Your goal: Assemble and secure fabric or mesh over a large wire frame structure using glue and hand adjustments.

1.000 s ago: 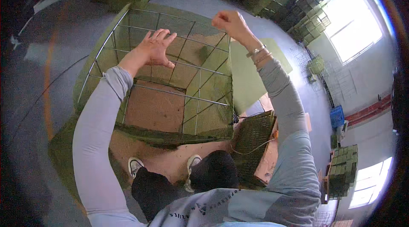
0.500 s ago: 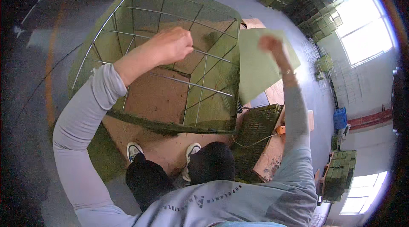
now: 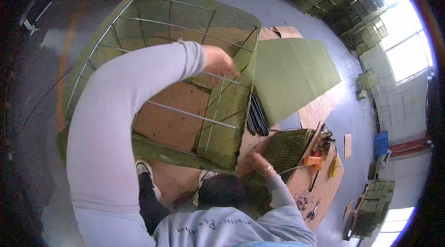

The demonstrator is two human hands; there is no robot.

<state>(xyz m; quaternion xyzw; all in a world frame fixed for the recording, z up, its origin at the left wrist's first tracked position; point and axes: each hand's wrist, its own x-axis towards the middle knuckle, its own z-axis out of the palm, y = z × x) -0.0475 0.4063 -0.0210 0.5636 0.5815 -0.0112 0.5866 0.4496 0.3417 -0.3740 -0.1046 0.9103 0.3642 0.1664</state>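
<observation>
A large box-shaped wire frame lined with green sheet panels stands in front of me, its wire bars crossing the top. My left hand reaches across it to the right side, over a bar close to the right panel. Its fingers look stretched out, holding nothing visible; I cannot tell whether they touch the wire. Down by the frame's near right corner is my right hand, blurred, its grip unclear. A loose green sheet lies just right of the frame.
Black rods lie beside the frame. A dark green perforated crate is at my right, near an orange-handled tool with a cable, and scissors on cardboard. Green crates are stacked farther right.
My left hand has moved right and a little down across the frame. The right hand has dropped from above the loose green sheet to the frame's near right corner.
</observation>
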